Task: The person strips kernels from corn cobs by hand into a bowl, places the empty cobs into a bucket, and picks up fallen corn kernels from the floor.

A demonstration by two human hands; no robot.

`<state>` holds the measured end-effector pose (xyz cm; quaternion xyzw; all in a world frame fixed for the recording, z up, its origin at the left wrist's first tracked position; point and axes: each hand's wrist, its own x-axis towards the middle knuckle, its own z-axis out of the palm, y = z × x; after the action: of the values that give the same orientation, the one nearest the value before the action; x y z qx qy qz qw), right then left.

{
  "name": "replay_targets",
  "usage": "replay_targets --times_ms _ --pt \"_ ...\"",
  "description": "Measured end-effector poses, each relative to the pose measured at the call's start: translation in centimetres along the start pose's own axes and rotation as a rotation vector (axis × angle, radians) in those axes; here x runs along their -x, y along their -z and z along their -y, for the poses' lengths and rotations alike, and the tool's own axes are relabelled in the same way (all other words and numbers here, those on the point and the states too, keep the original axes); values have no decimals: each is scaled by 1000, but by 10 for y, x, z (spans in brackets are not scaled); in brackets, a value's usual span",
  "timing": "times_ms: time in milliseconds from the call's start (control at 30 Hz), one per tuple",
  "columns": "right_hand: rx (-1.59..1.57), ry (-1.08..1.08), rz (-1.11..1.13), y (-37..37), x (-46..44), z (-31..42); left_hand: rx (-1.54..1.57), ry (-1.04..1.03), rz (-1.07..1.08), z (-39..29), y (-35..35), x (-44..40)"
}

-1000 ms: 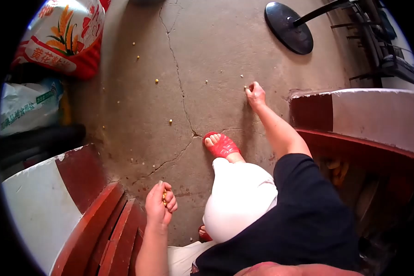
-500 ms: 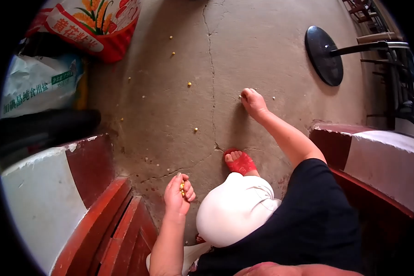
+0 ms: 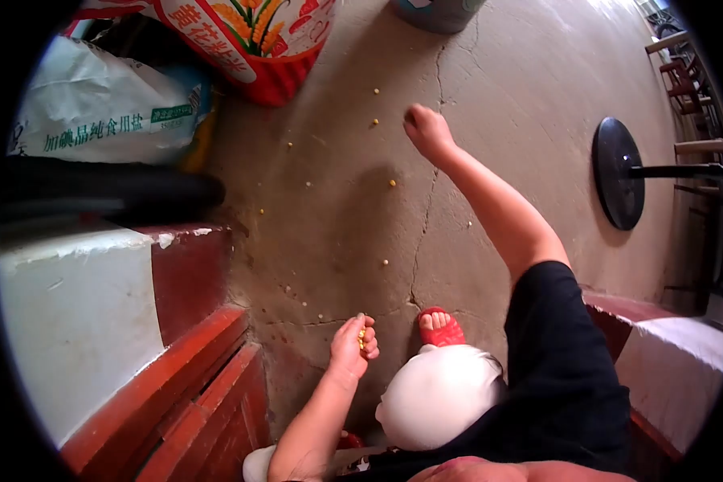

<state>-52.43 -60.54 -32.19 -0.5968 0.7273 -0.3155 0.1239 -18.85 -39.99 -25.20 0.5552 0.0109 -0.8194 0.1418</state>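
Several yellow corn kernels point(image 3: 362, 338) show in the curled fingers of my left hand point(image 3: 352, 347), held low beside my knee. My right hand point(image 3: 429, 132) is stretched far forward over the floor, its fingers curled closed; whatever they hold, if anything, is hidden. Closest to it, a little to the left, lies a yellow kernel point(image 3: 375, 122), apart from the fingers. Another kernel point(image 3: 392, 183) rests nearer to me, and a paler one point(image 3: 386, 262) sits ahead of my red sandal point(image 3: 442, 328). More kernels are scattered toward the left.
Cracked concrete floor point(image 3: 337, 233) stretches ahead. At the left stand a red sack point(image 3: 277, 80), a white salt bag point(image 3: 104, 112) and a red-and-white door post point(image 3: 189, 281). A round black stand base point(image 3: 617, 173) is at the right, a grey bucket point(image 3: 438, 14) at the top.
My right hand has moved forward and left, across the floor crack toward the far kernels. The camera view has turned left, and my left hand stays closed around its kernels.
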Motion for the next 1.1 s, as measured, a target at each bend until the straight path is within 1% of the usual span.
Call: replay_targets --times_ms 100,167,233,267,300,333,367,433,467,500,533,567,633,667,700,733,767,800,833,867,1000,1067,1100 --pt "44 -34 -5 -32 -75 12 59 -12 -11 -2 -5 -2" --pt "336 -122 223 -50 -99 16 80 -26 -10 -4 -3 -9" --pt "416 -216 392 -45 -106 30 97 -34 4 -9 -2 -10" --pt "415 -178 335 -52 -105 25 89 -47 -16 -12 -3 -11" --pt "386 -238 365 -51 -107 25 113 -57 -44 -16 -3 -14" --pt "369 -180 320 -53 -104 22 132 -50 -48 -19 -3 -18" --pt "235 -85 280 -51 -99 16 146 -41 -45 -24 -3 -22" --pt "19 213 332 -49 -73 36 207 -127 16 -38 -8 -31" --pt "-79 273 431 -46 -47 59 290 -152 42 -45 -6 -40" --pt "-77 265 604 -33 -18 93 292 -197 39 -52 -6 -48" --pt "-133 405 775 -30 8 111 342 -203 32 -61 -9 -53" --pt "-261 454 825 -25 35 129 394 -207 22 -69 -11 -57" --pt "-327 615 880 -10 59 159 426 -215 57 -81 -15 -61" --pt "-326 644 822 -18 57 159 453 -229 95 -85 -14 -61" --pt "-332 675 764 -33 51 157 454 -237 86 -85 -7 -61" --pt "-233 582 714 -50 35 154 428 -252 162 -82 1 -62" --pt "-176 534 553 -75 15 145 400 -266 240 -80 6 -62" --pt "46 525 397 -97 -5 136 409 -229 195 -78 5 -55" --pt "76 488 306 -121 -24 129 404 -184 173 -73 9 -52" --pt "188 349 413 -125 -39 140 403 -171 171 -68 12 -48" --pt "291 369 501 -148 -59 154 429 -132 137 -41 24 -38" --pt "405 486 561 -149 -59 153 430 -115 111 -30 33 -37" --pt "406 490 567 -151 -55 155 437 -113 109 -25 37 -36"
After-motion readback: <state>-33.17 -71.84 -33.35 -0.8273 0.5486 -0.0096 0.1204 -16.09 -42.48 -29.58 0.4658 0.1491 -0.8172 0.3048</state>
